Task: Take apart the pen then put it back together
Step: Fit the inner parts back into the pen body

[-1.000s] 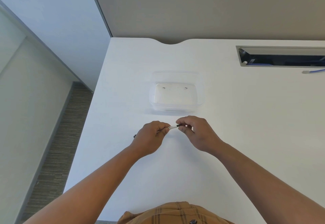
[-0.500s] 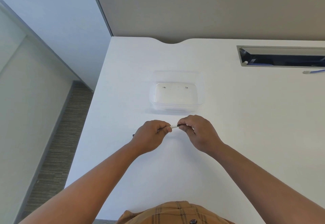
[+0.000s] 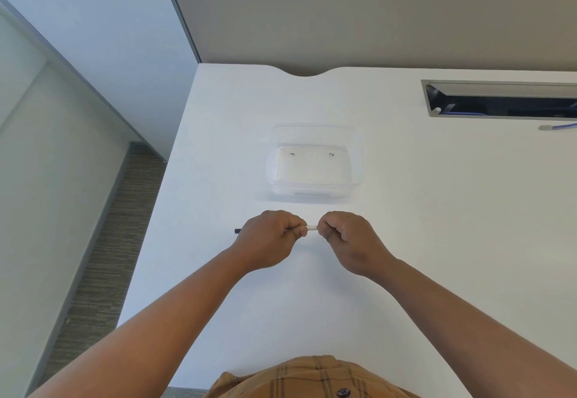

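A thin pen [image 3: 311, 227] with a white barrel lies level between both hands, just above the white desk [image 3: 437, 241]. My left hand [image 3: 268, 238] is closed around its left part, and the pen's dark end pokes out to the left of that fist. My right hand [image 3: 349, 238] pinches the right part with its fingertips. Only a short white stretch shows between the two hands; the rest of the pen is hidden inside the fingers.
A clear plastic tub [image 3: 313, 160] stands just beyond the hands. A grey cable slot [image 3: 499, 99] is cut into the desk at the back right, with a blue cable end [image 3: 559, 126] beside it. The desk's left edge drops to carpet.
My hands have drawn closer together along the pen, so the white stretch between them is shorter and the dark bit by my right fingers no longer shows.
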`<action>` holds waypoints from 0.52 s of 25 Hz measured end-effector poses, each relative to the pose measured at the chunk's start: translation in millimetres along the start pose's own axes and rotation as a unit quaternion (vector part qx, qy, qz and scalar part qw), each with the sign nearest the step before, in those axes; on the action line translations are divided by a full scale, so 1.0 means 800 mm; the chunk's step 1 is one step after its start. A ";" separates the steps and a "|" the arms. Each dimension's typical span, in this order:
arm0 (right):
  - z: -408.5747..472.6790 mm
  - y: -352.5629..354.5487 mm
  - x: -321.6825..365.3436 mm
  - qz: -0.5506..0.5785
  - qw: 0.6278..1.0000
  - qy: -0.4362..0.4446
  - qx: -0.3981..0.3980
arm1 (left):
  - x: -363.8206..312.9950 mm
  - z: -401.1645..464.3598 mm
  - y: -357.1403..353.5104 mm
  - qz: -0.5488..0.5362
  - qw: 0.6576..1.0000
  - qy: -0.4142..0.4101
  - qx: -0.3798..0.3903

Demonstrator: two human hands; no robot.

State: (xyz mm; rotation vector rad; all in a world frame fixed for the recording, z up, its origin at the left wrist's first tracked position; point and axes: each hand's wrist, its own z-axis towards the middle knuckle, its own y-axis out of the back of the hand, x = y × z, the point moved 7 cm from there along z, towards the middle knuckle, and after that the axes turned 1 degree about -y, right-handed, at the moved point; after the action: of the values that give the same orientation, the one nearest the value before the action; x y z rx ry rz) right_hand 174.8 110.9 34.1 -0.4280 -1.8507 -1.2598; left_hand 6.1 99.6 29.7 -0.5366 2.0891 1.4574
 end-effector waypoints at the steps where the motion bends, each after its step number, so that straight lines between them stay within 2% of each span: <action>1: 0.001 -0.004 -0.008 0.074 0.996 -0.053 0.017 | -0.003 0.001 0.001 0.016 1.000 -0.013 -0.001; 3: 0.001 -0.012 -0.018 0.149 0.980 -0.123 0.043 | -0.002 0.003 0.001 0.023 1.000 -0.012 0.006; 4: 0.001 -0.013 -0.019 0.140 0.981 -0.127 0.052 | 0.002 0.004 -0.001 0.013 1.000 0.001 0.014; 7: 0.003 -0.003 -0.012 0.021 0.998 -0.049 0.030 | 0.011 0.006 -0.003 -0.055 0.997 0.032 0.041; 10: 0.004 0.003 -0.002 -0.056 0.998 0.016 0.009 | 0.006 0.007 -0.002 -0.094 0.993 0.021 0.069; 11: 0.004 0.002 -0.002 -0.053 0.998 0.017 0.013 | 0.005 0.007 -0.002 -0.092 0.993 0.018 0.073; 13: 0.001 -0.006 -0.008 0.032 0.998 -0.031 0.035 | 0.003 0.005 -0.001 -0.057 0.996 0.018 0.061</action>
State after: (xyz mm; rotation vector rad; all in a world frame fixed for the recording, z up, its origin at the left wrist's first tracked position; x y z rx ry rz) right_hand 175.5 110.7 26.2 -0.4903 -1.9122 -1.1471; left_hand 5.6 102.7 26.7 -0.6270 2.1238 1.2552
